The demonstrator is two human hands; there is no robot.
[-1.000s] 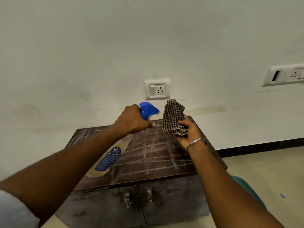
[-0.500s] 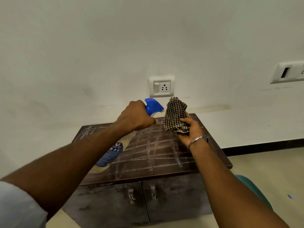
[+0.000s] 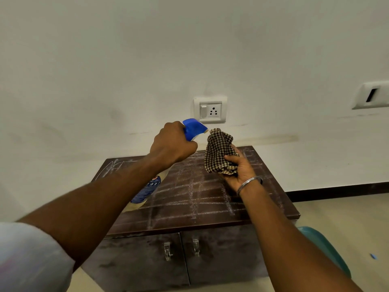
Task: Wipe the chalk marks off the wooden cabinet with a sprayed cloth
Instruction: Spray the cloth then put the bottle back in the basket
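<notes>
A low dark wooden cabinet (image 3: 280,209) stands against the wall, its top crossed by a grid of white chalk marks (image 3: 191,192). My left hand (image 3: 172,144) grips the neck of a spray bottle (image 3: 193,127) with a blue trigger head; its clear body with a blue label hangs below my forearm. The nozzle points right at a crumpled brown-and-cream checked cloth (image 3: 220,150), almost touching it. My right hand (image 3: 240,169), a metal bangle on the wrist, holds that cloth up above the cabinet top, palm toward me.
A white switch-and-socket plate (image 3: 210,109) sits on the wall just behind the bottle. Another white plate (image 3: 372,95) is at the far right. Two cabinet doors with metal handles (image 3: 181,248) face me. A teal object (image 3: 324,247) lies on the floor right of the cabinet.
Both hands have kept their hold and stayed close together. The view has drifted slightly, so the bottle and cloth sit a little higher and further right in it.
</notes>
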